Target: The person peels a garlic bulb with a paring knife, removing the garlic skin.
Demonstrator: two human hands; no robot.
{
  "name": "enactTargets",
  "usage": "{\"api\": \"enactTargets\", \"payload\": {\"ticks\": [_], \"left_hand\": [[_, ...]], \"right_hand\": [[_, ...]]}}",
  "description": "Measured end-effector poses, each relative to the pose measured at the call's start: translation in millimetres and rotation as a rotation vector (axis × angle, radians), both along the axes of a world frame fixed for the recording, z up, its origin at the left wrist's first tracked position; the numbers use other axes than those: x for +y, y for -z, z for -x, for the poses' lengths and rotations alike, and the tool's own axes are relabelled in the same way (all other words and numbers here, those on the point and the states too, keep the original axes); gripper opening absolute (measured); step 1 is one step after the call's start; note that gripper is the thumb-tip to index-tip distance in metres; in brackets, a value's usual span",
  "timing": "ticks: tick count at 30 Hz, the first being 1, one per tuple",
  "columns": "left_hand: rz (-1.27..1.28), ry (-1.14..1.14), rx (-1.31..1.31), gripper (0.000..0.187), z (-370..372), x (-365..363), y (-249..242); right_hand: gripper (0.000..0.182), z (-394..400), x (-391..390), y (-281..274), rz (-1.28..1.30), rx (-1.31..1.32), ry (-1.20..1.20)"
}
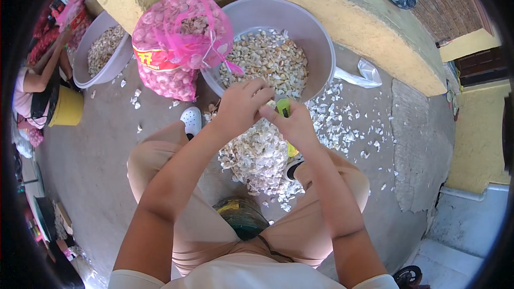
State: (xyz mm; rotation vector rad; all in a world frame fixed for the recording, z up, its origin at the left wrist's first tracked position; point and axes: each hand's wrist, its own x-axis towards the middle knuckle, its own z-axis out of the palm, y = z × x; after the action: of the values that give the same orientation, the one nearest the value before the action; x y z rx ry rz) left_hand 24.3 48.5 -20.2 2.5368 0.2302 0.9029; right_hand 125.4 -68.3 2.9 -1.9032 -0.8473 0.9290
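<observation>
My left hand is closed in a pinch, with a pale garlic clove partly showing at its fingertips. Close beside it, my right hand wraps round a small tool with a bright green handle; its blade cannot be made out. Both hands meet above a heap of papery garlic skins on the ground between my feet. Just beyond them stands a wide greyish tub with many garlic cloves in it.
Pink net sacks of garlic lean against the tub's left side. Loose skins and a white plastic bag lie on the right. At far left, a person sits near another tub and a yellow bucket. A low wall curves behind.
</observation>
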Motion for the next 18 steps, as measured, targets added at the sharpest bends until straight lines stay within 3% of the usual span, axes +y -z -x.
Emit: {"api": "enactTargets", "payload": {"ticks": [18], "left_hand": [[-0.212,-0.005,-0.038,0.01,3.2,7.2,-1.6]], "right_hand": [[0.049,17.9,0.4,1.1,-0.054,-0.119,0.036]]}}
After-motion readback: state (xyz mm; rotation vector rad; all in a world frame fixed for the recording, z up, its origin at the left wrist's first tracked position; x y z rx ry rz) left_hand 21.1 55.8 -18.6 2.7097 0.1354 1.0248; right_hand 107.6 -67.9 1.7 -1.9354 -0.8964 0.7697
